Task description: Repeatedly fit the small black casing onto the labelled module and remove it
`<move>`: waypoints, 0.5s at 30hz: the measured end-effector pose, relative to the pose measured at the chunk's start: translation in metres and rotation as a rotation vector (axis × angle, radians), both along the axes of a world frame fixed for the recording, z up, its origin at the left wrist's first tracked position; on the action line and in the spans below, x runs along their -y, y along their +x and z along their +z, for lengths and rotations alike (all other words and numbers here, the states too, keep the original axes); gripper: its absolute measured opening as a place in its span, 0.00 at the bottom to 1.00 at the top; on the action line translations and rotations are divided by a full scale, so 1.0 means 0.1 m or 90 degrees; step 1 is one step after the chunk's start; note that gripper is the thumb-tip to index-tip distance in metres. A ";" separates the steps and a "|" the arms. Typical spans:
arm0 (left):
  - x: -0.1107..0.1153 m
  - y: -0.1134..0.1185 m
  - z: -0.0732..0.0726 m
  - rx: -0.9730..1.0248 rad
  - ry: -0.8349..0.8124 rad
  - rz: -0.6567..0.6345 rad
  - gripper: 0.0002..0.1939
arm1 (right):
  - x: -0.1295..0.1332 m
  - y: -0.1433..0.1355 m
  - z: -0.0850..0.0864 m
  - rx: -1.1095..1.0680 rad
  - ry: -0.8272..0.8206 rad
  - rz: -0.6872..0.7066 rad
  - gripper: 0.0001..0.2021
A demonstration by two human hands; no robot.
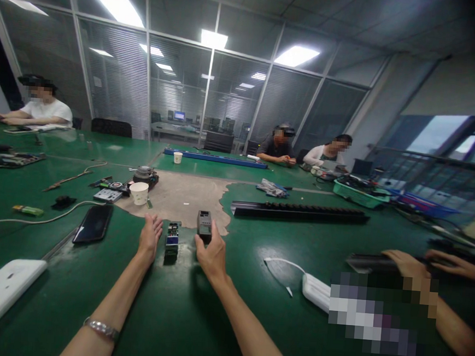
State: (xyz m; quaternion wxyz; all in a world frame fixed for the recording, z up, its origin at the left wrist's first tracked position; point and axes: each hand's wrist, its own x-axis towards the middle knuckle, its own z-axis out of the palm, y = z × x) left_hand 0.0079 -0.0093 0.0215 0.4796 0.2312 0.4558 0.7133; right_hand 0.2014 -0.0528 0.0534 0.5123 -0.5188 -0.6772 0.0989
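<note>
My right hand (212, 255) is closed around a dark grey plastic housing (204, 225) with a rectangular opening near its top, held upright just over the green table. Left of it, an electronic module (172, 242) with a bare circuit board and a blue part stands on the table, between my two hands. My left hand (149, 238) is beside that module, apart from it, its fingers stretched out and holding nothing. A silver bracelet (102, 329) is on my left wrist.
A black phone (93, 225), a paper cup (138, 194) and a white power bank (1, 296) lie to the left. A long black rail (300, 213) lies ahead right. A co-worker's hands (409, 265) work at the right; several people sit across the table.
</note>
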 end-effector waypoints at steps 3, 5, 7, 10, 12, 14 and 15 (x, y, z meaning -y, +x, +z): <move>0.00 0.00 -0.01 -0.003 0.001 -0.002 0.37 | 0.01 0.16 -0.17 0.020 -0.031 -0.020 0.33; -0.01 -0.01 -0.01 -0.003 -0.001 0.001 0.36 | 0.02 0.19 -0.26 0.032 -0.046 -0.025 0.33; -0.01 -0.01 -0.02 -0.002 -0.001 0.002 0.37 | 0.03 0.20 -0.31 0.047 -0.055 -0.026 0.33; -0.01 -0.01 -0.03 -0.002 0.005 0.003 0.37 | 0.04 0.21 -0.35 0.064 -0.063 -0.028 0.34; -0.02 -0.01 -0.04 -0.004 0.008 0.003 0.37 | 0.05 0.22 -0.36 0.063 -0.064 -0.028 0.34; -0.02 -0.01 -0.05 -0.003 0.007 0.004 0.36 | 0.06 0.23 -0.36 0.056 -0.056 -0.026 0.35; -0.02 -0.01 -0.05 -0.002 0.005 0.005 0.36 | 0.06 0.23 -0.36 0.053 -0.051 -0.026 0.35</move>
